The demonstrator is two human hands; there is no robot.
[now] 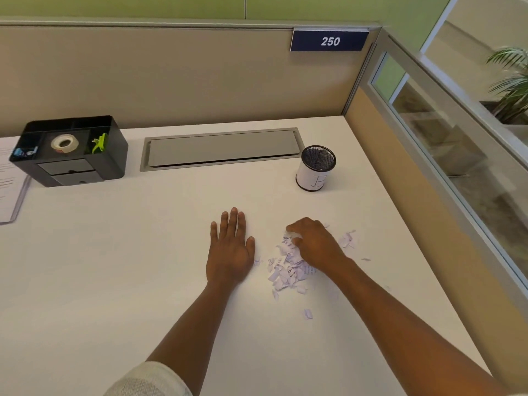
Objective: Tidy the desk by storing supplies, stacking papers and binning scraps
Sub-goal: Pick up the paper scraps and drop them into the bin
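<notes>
A pile of torn white paper scraps (287, 271) lies on the white desk (114, 281), right of centre. My right hand (315, 244) sits on top of the pile with its fingers curled round some scraps. My left hand (231, 248) lies flat on the desk, fingers straight, just left of the pile. A small mesh cup (315, 168) with a white label stands upright behind the scraps. At the far left a black desk organiser (71, 151) holds a tape roll (65, 143), a green clip (100, 143) and small blue clips (24, 152).
Printed papers (8, 181) lie at the left edge beside the organiser. A grey cable-tray lid (220, 148) is set into the desk at the back. Beige partition walls close the back and right sides. A few stray scraps (347, 240) lie right of my right hand.
</notes>
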